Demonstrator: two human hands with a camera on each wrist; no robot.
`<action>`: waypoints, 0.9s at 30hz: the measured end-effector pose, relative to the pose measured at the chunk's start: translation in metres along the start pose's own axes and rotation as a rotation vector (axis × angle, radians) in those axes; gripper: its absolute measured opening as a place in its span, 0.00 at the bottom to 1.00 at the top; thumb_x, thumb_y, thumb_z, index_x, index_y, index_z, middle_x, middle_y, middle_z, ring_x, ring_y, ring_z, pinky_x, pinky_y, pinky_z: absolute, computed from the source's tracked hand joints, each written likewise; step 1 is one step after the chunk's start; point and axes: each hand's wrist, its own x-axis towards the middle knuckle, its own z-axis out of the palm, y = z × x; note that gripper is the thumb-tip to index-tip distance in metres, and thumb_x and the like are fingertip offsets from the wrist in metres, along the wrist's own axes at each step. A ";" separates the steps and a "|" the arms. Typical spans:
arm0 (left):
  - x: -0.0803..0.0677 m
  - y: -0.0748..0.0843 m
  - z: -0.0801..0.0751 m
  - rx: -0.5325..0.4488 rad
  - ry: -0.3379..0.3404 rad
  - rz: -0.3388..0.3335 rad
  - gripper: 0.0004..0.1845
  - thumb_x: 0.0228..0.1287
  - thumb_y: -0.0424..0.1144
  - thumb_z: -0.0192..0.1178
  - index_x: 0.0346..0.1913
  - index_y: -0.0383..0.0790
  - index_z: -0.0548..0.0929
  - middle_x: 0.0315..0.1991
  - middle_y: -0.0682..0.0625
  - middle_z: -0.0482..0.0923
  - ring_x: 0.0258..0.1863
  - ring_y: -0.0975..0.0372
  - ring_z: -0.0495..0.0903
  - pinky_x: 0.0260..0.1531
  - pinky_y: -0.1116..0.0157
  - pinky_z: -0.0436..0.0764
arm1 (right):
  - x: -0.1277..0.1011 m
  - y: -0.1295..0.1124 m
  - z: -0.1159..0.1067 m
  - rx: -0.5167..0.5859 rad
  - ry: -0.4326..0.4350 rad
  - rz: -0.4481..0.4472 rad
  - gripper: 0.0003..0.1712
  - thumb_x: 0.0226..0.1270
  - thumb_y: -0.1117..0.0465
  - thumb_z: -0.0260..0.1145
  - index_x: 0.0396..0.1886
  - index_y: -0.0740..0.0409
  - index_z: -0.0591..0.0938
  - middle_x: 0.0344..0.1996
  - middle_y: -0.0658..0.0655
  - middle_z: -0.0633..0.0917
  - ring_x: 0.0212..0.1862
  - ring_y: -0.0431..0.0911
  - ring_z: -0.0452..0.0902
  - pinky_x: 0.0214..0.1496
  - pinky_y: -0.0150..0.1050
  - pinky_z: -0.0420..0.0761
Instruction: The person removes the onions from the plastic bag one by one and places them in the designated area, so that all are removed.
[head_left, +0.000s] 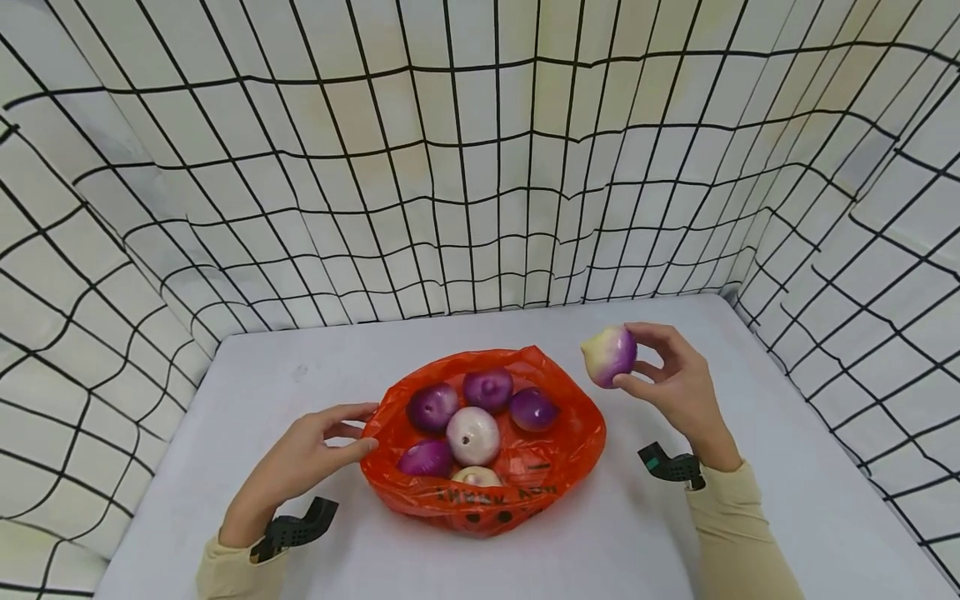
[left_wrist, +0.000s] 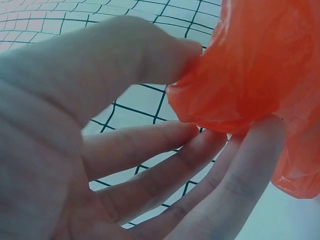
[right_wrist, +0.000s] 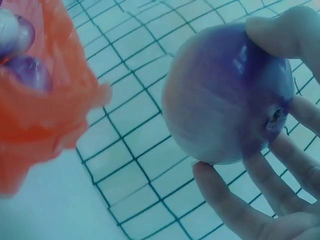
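My right hand holds a purple-and-white onion between thumb and fingers, raised to the right of a red plastic bag. In the right wrist view the onion's dark root spot faces the fingers. The bag lies with its mouth spread wide and has dark print on its front. Inside sit several onions, among them a pale one in the middle and purple ones such as the onion at the back. At the left rim, my left hand grips the bag's edge, thumb on one side and fingers on the other.
The bag lies on a white table. White walls with a black wire-like grid stand behind the table and along both sides. A small black device is strapped to the left wrist, another device to the right.
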 end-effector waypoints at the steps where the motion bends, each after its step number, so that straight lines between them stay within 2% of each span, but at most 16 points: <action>1: 0.000 0.000 0.000 -0.002 -0.002 -0.006 0.31 0.68 0.51 0.68 0.69 0.41 0.78 0.65 0.41 0.81 0.57 0.49 0.85 0.44 0.66 0.90 | 0.000 0.001 0.000 0.003 0.011 0.008 0.39 0.52 0.80 0.76 0.66 0.68 0.74 0.61 0.45 0.80 0.63 0.39 0.76 0.56 0.26 0.86; 5: -0.002 0.002 -0.002 -0.012 -0.007 -0.027 0.31 0.68 0.51 0.68 0.70 0.41 0.78 0.66 0.41 0.81 0.58 0.50 0.84 0.45 0.63 0.90 | 0.001 0.009 -0.001 -0.025 0.041 0.040 0.38 0.53 0.78 0.77 0.65 0.68 0.74 0.61 0.42 0.80 0.63 0.38 0.76 0.55 0.25 0.85; 10: -0.002 0.002 -0.002 -0.008 0.003 -0.010 0.30 0.68 0.49 0.68 0.69 0.41 0.78 0.63 0.42 0.82 0.57 0.50 0.84 0.44 0.64 0.90 | 0.001 0.020 -0.004 -0.083 0.068 0.094 0.37 0.57 0.73 0.77 0.66 0.65 0.74 0.60 0.39 0.79 0.64 0.35 0.75 0.55 0.23 0.84; 19: -0.002 0.001 -0.002 -0.010 -0.002 0.000 0.30 0.68 0.49 0.69 0.69 0.42 0.79 0.63 0.42 0.82 0.57 0.51 0.84 0.43 0.69 0.89 | -0.002 0.037 -0.013 -0.143 0.084 0.161 0.35 0.62 0.66 0.76 0.68 0.61 0.73 0.65 0.52 0.78 0.63 0.32 0.73 0.55 0.21 0.83; 27: -0.003 0.002 -0.002 -0.014 0.006 0.008 0.30 0.68 0.49 0.69 0.69 0.41 0.79 0.64 0.41 0.82 0.56 0.50 0.85 0.44 0.65 0.90 | -0.002 0.051 -0.015 -0.185 0.083 0.208 0.35 0.63 0.62 0.77 0.68 0.60 0.74 0.65 0.57 0.77 0.62 0.31 0.73 0.54 0.19 0.82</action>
